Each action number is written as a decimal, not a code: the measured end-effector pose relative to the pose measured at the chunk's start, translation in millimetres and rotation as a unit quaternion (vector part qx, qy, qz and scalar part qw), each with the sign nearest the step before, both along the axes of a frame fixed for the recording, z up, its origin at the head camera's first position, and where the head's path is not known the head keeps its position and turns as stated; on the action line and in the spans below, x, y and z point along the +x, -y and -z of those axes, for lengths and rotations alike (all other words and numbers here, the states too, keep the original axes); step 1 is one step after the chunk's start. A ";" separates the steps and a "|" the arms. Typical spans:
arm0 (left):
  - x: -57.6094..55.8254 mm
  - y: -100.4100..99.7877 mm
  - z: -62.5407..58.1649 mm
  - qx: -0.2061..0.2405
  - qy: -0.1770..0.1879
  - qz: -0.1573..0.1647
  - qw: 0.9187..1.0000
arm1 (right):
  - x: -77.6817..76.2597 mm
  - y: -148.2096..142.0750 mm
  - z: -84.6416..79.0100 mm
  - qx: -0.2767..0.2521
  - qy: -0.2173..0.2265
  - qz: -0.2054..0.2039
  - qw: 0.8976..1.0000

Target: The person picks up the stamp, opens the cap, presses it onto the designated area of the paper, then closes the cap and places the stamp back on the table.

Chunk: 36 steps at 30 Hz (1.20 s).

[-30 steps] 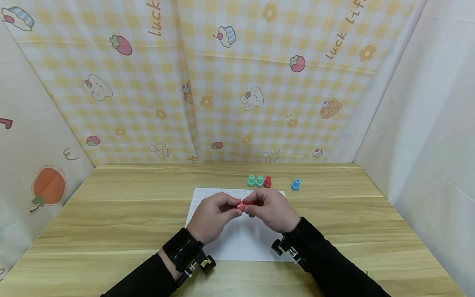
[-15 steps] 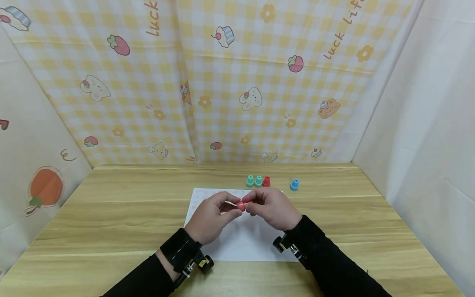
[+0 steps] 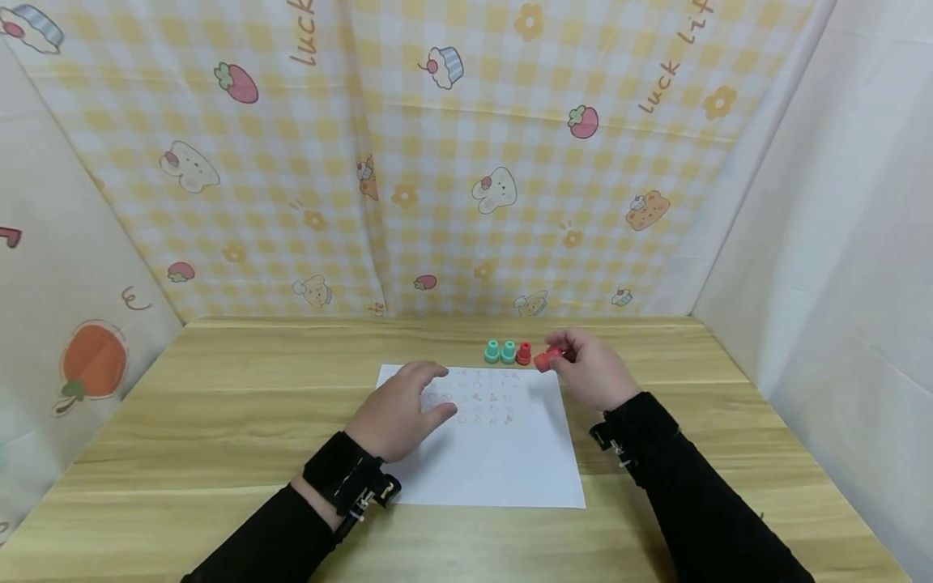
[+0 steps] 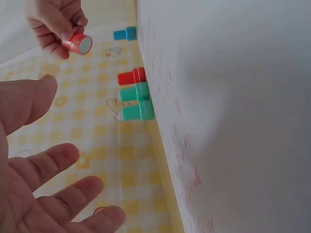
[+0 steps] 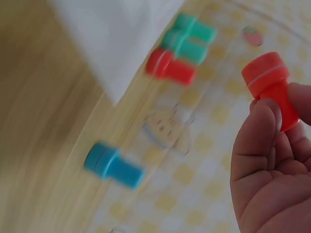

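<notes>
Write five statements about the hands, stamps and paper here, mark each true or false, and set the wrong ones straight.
1. The right hand holds a red stamp. True.
2. The paper bears red marks. True.
3. Three green stamps stand side by side. False: only two green stamps do, with a second red stamp next to them.
4. The left hand holds nothing. True.
5. All the standing stamps are in one group. False: a blue stamp stands apart from the other three.
</notes>
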<state>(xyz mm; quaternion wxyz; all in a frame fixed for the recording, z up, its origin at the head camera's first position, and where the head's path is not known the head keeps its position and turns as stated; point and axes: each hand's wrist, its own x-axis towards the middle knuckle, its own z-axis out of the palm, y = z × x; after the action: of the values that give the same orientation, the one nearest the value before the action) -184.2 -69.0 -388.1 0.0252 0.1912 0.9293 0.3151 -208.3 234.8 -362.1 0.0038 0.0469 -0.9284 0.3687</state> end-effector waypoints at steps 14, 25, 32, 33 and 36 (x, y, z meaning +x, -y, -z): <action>-7.1 11.0 -3.5 -0.081 0.019 -0.010 0.996 | -24.3 -35.8 3.7 0.099 0.006 0.014 0.995; -8.0 12.6 -3.8 -0.094 0.022 -0.017 0.995 | -27.7 -43.4 15.0 0.138 0.008 0.004 0.990; -8.8 11.8 -2.2 -0.099 0.018 -0.017 0.995 | -26.8 -43.9 20.4 0.147 0.017 0.005 0.989; -8.7 11.6 -2.1 -0.099 0.018 -0.017 0.995 | -26.6 -43.9 21.2 0.150 0.017 0.005 0.988; -8.6 11.2 -1.5 -0.099 0.019 -0.016 0.995 | -25.8 -44.3 22.7 0.151 0.023 0.005 0.988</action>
<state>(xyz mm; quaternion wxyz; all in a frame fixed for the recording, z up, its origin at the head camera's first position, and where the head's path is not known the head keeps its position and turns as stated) -192.8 -80.2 -386.5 0.0569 0.1671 0.9580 0.2258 -234.2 279.1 -384.8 -0.0226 0.0342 -0.9734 0.2253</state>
